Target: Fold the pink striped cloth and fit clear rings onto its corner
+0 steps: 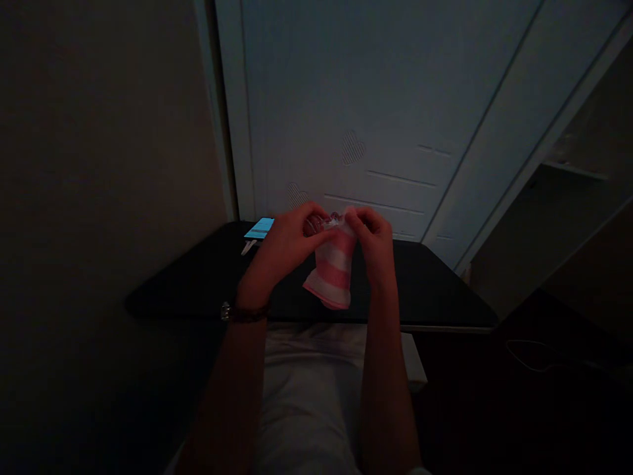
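A small pink-and-white striped bag [334,267] hangs between my two hands above a dark tabletop, its wider end pointing down. My left hand [291,239] is closed on the upper left of the bag, thumb across its front. Shiny, reddish, see-through material [314,225] shows between the left fingers; its kind is too dim to make out. My right hand [373,239] pinches the bag's top right corner between thumb and fingers. A dark bracelet [250,313] with a shiny piece circles my left wrist.
The black table [198,280] stands against a pale panel [306,99] with heart patterns. A phone [259,228] with a lit screen lies at the table's back left, a white object [248,247] beside it. A thin cable [524,344] lies at the lower right.
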Demonstrator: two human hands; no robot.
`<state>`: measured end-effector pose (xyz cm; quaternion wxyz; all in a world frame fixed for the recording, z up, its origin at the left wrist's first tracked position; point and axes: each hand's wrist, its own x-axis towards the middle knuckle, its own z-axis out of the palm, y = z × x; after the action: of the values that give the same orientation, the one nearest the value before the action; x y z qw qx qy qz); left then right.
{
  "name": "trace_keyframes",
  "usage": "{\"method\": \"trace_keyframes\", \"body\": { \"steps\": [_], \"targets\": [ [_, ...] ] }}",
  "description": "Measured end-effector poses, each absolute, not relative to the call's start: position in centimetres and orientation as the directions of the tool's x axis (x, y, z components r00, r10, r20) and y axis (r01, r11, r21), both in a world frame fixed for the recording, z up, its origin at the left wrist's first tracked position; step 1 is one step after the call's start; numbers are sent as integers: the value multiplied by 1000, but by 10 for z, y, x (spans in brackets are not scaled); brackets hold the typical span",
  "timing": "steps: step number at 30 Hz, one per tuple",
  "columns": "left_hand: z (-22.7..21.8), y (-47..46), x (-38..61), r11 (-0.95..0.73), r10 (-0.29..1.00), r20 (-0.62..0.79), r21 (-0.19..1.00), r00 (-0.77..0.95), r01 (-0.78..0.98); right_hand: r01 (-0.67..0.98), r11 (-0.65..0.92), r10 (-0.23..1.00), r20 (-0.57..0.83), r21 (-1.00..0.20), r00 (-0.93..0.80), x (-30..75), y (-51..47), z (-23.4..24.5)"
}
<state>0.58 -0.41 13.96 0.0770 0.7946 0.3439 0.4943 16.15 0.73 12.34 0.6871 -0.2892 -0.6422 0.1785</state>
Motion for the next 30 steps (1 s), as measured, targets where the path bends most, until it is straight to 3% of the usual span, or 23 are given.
{"method": "trace_keyframes", "body": {
  "steps": [7, 17, 24, 30],
  "targets": [
    [142, -9, 5, -749, 650, 711, 541, 268, 382, 84, 764, 623, 766, -640, 160, 168, 8, 122],
    [146, -8, 6, -715, 698, 685, 651, 211, 255, 104, 798, 587, 804, -594, 96, 163, -1, 132],
    [149, -17, 14, -759, 649, 731, 602, 211, 249, 98, 814, 545, 812, -572, 211, 162, -1, 132],
    [149, -18, 15, -754, 652, 727, 591, 213, 287, 114, 799, 562, 800, -591, 212, 163, -3, 132]
  ]
}}
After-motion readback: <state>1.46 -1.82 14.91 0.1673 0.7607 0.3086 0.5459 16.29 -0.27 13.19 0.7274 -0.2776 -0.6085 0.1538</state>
